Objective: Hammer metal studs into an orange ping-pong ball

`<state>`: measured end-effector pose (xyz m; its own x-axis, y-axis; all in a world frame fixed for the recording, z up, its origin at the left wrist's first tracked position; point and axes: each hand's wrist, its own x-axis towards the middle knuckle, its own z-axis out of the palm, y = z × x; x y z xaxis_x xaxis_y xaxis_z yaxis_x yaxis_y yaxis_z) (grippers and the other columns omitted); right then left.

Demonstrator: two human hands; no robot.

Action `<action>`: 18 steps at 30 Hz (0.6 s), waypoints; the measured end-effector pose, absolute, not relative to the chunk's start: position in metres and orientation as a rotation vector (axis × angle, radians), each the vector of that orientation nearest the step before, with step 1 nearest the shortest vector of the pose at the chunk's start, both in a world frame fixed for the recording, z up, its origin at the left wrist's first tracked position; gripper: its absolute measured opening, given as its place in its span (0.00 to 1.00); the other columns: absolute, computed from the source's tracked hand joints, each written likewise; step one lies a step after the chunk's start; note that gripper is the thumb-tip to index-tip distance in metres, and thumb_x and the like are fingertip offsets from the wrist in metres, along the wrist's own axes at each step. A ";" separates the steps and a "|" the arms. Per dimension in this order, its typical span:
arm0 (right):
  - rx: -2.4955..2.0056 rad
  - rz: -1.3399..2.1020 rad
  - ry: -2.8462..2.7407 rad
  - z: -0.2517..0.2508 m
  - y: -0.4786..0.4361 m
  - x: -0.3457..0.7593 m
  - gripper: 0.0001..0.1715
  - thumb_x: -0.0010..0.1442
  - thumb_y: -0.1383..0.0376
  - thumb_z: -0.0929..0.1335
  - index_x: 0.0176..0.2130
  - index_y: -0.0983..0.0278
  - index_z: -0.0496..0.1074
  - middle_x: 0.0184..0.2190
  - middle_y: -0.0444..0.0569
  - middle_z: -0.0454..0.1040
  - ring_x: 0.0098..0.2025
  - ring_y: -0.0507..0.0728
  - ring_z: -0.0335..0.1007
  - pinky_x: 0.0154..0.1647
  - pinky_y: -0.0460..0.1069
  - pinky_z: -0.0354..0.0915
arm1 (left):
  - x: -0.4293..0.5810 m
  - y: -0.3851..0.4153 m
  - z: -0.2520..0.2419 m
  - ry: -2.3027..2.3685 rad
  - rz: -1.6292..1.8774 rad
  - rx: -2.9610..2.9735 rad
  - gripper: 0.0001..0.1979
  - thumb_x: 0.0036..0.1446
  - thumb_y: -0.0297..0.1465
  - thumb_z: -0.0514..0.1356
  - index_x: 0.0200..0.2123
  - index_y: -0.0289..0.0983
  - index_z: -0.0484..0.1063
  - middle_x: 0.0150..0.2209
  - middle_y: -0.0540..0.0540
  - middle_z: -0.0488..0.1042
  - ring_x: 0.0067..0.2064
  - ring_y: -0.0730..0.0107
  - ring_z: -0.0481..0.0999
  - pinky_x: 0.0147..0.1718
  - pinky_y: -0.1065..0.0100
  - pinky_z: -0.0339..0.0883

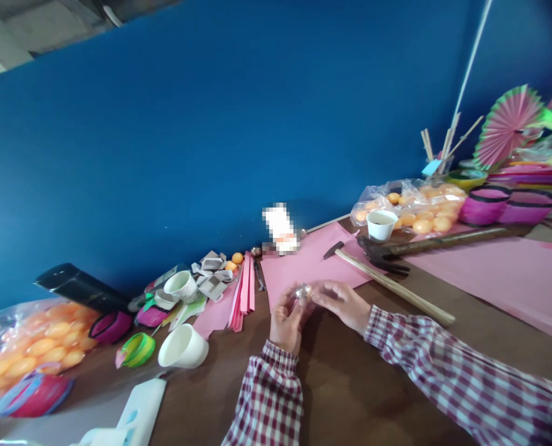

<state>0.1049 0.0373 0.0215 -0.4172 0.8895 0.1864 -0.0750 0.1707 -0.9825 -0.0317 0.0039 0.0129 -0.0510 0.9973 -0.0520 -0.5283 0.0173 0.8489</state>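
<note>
Between my two hands is a small shiny silvery object (303, 291), rounded in outline; its exact kind is too blurred to make out. My left hand (287, 321) is closed round it from the left and below, thumb and fingers pinching it. From the right, the fingertips of my right hand (345, 305) touch its edge, thumb and fingers drawn together. Both hands are above the brown table, at the near edge of a pink paper sheet (303, 263). A small hammer (391, 282) with a wooden handle lies to the right of my right hand.
Right: a larger hammer (447, 243), a white paper cup (381, 225) and bagged orange balls (424, 210). Left: folded pink paper strips (243, 294), a tipped white cup (183, 347), a green-yellow roll (137, 350), another ball bag (38, 341) and a white power strip (140, 409). A blue wall (210, 136) rises behind.
</note>
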 end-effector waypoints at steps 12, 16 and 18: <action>-0.796 1.377 -1.576 0.022 0.036 0.105 0.15 0.51 0.56 0.64 0.31 0.66 0.69 0.33 0.48 0.71 0.35 0.52 0.66 0.40 0.49 0.62 | -0.032 0.004 0.014 0.832 1.446 0.723 0.18 0.45 0.27 0.61 0.42 0.37 0.66 0.42 0.43 0.72 0.43 0.63 0.71 0.44 0.58 0.62; -0.805 1.382 -1.583 0.023 0.036 0.106 0.14 0.51 0.57 0.64 0.29 0.67 0.69 0.34 0.48 0.71 0.35 0.52 0.66 0.40 0.49 0.62 | -0.032 0.004 0.013 0.837 1.444 0.722 0.18 0.45 0.27 0.61 0.42 0.37 0.66 0.42 0.43 0.71 0.43 0.63 0.71 0.44 0.59 0.62; -0.816 1.377 -1.580 0.023 0.036 0.106 0.14 0.51 0.57 0.64 0.30 0.67 0.69 0.35 0.48 0.71 0.36 0.52 0.66 0.39 0.49 0.62 | -0.032 0.004 0.012 0.841 1.443 0.726 0.18 0.45 0.28 0.61 0.42 0.37 0.66 0.43 0.42 0.71 0.43 0.63 0.71 0.44 0.58 0.62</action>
